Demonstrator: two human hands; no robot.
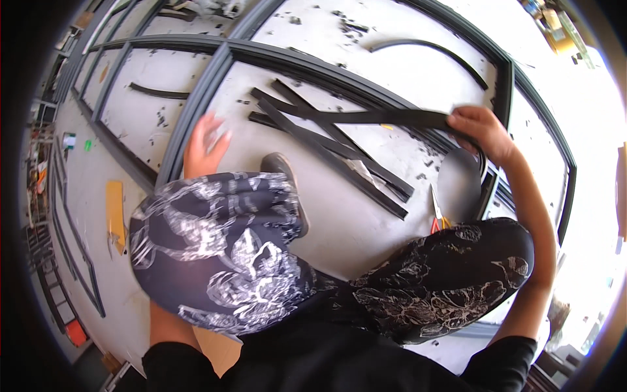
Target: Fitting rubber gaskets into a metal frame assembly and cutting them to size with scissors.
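Raised at the right, my right hand (482,134) is closed around one end of a black rubber strip (385,117). The strip runs leftward across the frame opening, and its far end lies near other black strips (326,157) crossed on the floor. Beside a grey frame bar (196,111), my left hand (206,149) is open, its slightly blurred fingers apart and holding nothing. Scissors with orange handles (436,212) lie on the floor by my right knee, below the right hand.
A large grey metal frame (287,57) with several panes spreads over the pale floor. Curved black strip pieces (434,51) and small black scraps (353,27) lie within it. A yellowish cardboard piece (115,212) is at the left, near long dark bars (68,222).
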